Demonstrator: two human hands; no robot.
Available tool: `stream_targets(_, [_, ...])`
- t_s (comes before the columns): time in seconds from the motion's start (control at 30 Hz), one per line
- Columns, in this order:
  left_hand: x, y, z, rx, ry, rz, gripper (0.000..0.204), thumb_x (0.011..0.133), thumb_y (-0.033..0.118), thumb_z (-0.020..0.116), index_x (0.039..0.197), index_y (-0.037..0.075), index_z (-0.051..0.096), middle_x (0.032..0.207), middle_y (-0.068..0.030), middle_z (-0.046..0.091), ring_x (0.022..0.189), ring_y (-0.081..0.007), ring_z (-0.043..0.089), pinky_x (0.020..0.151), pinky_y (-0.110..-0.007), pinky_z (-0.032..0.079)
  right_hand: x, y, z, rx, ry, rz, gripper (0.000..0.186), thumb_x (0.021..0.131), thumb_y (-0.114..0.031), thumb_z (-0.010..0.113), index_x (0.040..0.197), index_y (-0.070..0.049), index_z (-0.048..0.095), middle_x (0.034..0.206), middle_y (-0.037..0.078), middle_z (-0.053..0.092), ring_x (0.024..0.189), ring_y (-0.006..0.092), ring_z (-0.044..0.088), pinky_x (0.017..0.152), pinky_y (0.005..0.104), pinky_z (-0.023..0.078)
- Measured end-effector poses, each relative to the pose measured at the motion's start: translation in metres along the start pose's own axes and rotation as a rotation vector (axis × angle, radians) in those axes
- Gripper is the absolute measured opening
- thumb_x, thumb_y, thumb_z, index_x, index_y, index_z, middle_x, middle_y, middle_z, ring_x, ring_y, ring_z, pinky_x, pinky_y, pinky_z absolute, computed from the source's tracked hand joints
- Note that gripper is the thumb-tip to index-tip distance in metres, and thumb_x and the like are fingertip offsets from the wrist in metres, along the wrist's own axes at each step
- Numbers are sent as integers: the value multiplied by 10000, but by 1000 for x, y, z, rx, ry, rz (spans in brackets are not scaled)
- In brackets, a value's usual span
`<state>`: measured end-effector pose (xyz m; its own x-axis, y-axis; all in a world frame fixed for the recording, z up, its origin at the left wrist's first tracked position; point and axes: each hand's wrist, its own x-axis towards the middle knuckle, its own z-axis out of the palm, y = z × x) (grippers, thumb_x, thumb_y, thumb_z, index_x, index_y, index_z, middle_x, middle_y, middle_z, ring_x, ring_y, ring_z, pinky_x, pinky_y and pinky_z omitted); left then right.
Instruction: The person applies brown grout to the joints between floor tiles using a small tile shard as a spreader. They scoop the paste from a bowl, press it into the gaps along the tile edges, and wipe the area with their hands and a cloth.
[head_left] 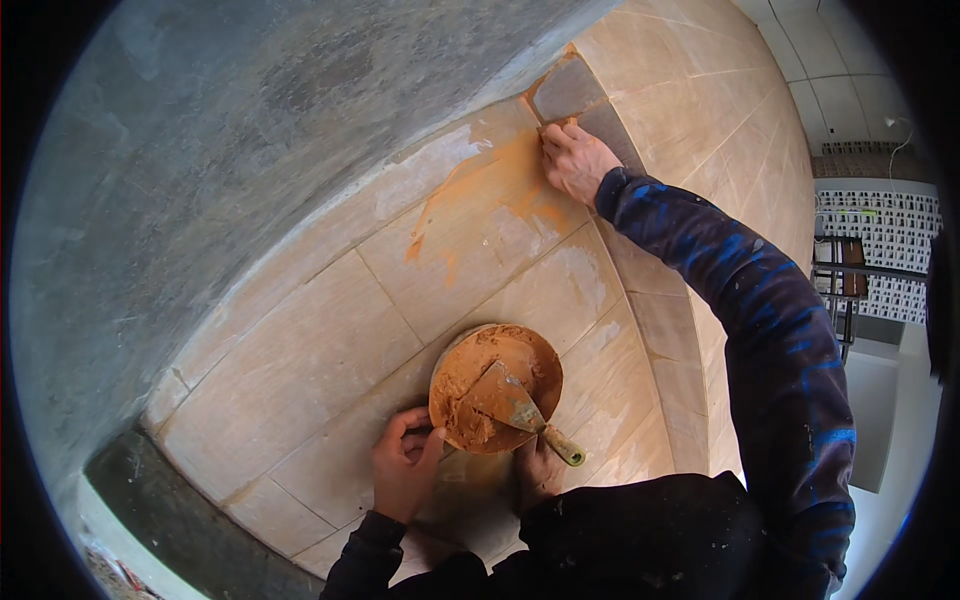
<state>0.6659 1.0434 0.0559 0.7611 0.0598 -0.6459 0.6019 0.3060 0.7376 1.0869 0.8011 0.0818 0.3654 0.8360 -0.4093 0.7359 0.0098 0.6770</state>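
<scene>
A round bowl [452, 352] of wet orange-brown grout [505, 345] sits low in the middle. My left hand [405, 465] is at its lower left rim, thumb and curled fingers closed on the edge. A putty knife [520, 412] lies across the bowl, its blade in the grout and its greenish handle over the rim. My right hand [578, 160] reaches far up to the corner of the tiles. Its fingers are bunched at the joint beside a greyish tile, with orange grout by the fingertips. Whatever it holds is hidden.
Beige tiles [300, 360] with orange smears [470, 205] surround the bowl. A grey plastered wall [230, 150] rises left, a tiled wall [730, 110] right. Bare skin [540, 470] shows below the bowl, hand or foot I cannot tell, beside dark clothing [640, 535].
</scene>
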Motion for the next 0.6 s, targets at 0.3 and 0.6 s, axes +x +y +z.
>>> stream_targets(0.3, [-2, 2, 3, 90, 16, 68, 301, 978, 49, 673, 1255, -50, 611, 1191, -144, 701, 922, -142, 719, 799, -279, 603, -19, 9, -35, 191, 33, 54, 192, 885, -241, 618, 879, -135, 778, 985, -3, 704, 1128, 205, 527, 919, 331, 414])
stream_targets(0.6, [-4, 4, 1, 70, 26, 37, 287, 974, 58, 681, 1239, -32, 615, 1173, -122, 705, 933, -140, 714, 816, -280, 590, -19, -12, -2, 50, 74, 16, 268, 878, -253, 615, 1017, -71, 754, 1026, 41, 698, 1124, 234, 513, 927, 355, 421])
